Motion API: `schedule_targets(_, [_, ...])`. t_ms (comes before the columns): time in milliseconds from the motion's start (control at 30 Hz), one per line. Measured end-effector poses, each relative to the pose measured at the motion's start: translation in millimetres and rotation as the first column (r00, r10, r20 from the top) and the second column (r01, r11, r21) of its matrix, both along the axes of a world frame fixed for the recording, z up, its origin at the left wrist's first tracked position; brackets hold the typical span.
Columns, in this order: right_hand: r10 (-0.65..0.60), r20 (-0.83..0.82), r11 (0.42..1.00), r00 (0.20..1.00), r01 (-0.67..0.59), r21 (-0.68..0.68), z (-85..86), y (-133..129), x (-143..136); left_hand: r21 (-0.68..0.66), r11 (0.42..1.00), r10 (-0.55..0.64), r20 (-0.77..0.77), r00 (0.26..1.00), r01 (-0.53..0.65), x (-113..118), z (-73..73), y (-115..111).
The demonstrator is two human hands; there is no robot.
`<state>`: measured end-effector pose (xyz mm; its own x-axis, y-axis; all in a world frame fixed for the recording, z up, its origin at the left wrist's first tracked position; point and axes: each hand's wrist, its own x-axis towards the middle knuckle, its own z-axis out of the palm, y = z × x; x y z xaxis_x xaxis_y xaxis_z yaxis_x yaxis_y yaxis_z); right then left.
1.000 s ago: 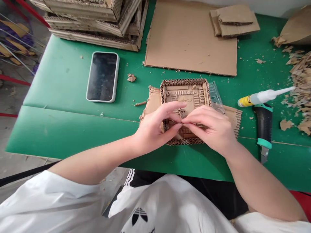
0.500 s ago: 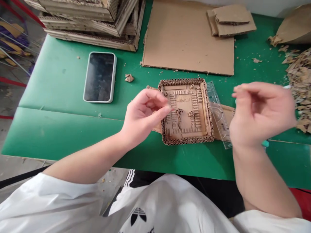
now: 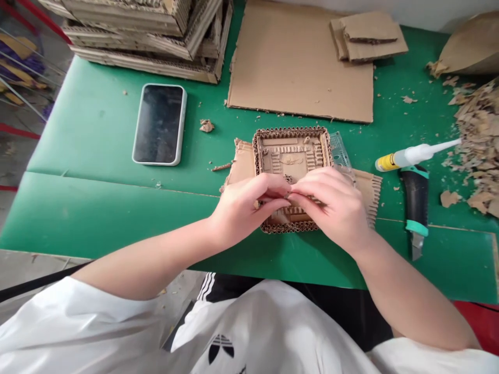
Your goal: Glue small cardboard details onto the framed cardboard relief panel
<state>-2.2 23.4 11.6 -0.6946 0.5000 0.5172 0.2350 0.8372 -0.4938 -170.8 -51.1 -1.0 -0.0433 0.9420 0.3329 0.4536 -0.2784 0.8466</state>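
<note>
A person in a white shirt sits at a green bench, both bare hands meeting over a small square cardboard frame that lies flat near the bench's centre, resting on a scrap of corrugated card. The left hand comes in from 8 o'clock and the right hand from 4 o'clock; their fingertips touch over the frame's lower half, each hand's grip pinched closed, apparently on a tiny cardboard piece too small to make out. The frame has a wavy corrugated border and small ribbed strips glued inside; its upper half is visible, its lower half hidden by the fingers. A clear ruler lies just beside the frame at 3 o'clock, partly under the right hand. Farther toward 3 o'clock lie a glue tube with a yellow end and, just below it, a black and teal knife. At 10 o'clock from the frame a phone lies face up with a dark screen. At 12 o'clock sits a large flat cardboard sheet, with smaller pieces stacked at its right corner. A stack of corrugated boards fills the bench's 11 o'clock corner, and a heap of cardboard scraps lies at the 2 o'clock edge.
</note>
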Motion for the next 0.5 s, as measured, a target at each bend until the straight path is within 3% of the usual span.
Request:
schedule_targets(133, [-0.013, -0.016, 1.000, 1.000, 0.013, -0.025, -4.2, 0.6, 0.6, 0.061, 0.998, -0.003, -0.081, 0.997, 0.008, -1.5, -2.5, 0.1])
schedule_targets(300, [-0.006, 0.021, 0.998, 1.000, 0.007, -0.065, -1.2, 6.0, 2.1, 0.159, 0.987, 0.015, -0.287, 0.958, 0.032, -5.1, -0.3, 2.0])
schedule_targets(500, [0.009, 0.270, 1.000, 0.963, -0.004, -0.018, 6.0, 19.4, 13.1, 0.260, 0.963, 0.031, -0.367, 0.930, 0.070, -10.8, 2.2, 6.9])
